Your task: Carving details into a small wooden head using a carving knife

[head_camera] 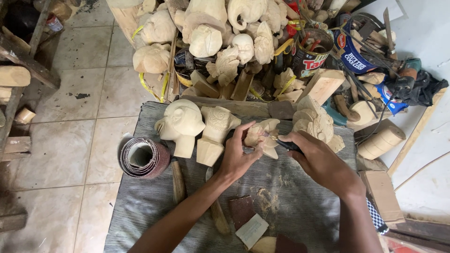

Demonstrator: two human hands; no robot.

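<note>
Fingers of the left hand point(238, 157) curl around a small pale wooden carving point(262, 136), thumb and forefinger pinching its near edge, while the right hand point(315, 159) is closed on a dark-handled carving tool point(286, 144) whose tip meets the piece. That carving, raw unfinished wood with curved, petal-like lobes, is held just above a grey, coarse-woven cloth point(290, 201) covering the work table, between the two hands and near the table's far edge. Fine sawdust lies scattered on the cloth below it. Just left of it stands a carved bust point(215, 133) on a blocky, faceted base, with shallow relief patterns, and beside that a smooth, rounded wooden head point(180, 124) with a beak-like nose. To the right sits an ornate crested carving point(316, 124) with scalloped detail. A roll of sandpaper point(143, 157), reddish-brown outside and pale within, lies on its side at the cloth's left edge, its hollow core open toward the camera. Two wooden-handled tools point(178, 180) rest on the cloth, and torn sandpaper scraps point(248, 220) lie near the forearms. Beyond the table, a heap of rough pale carvings point(220, 33) piles up, and a round tin point(309, 56) holds upright tools.
</note>
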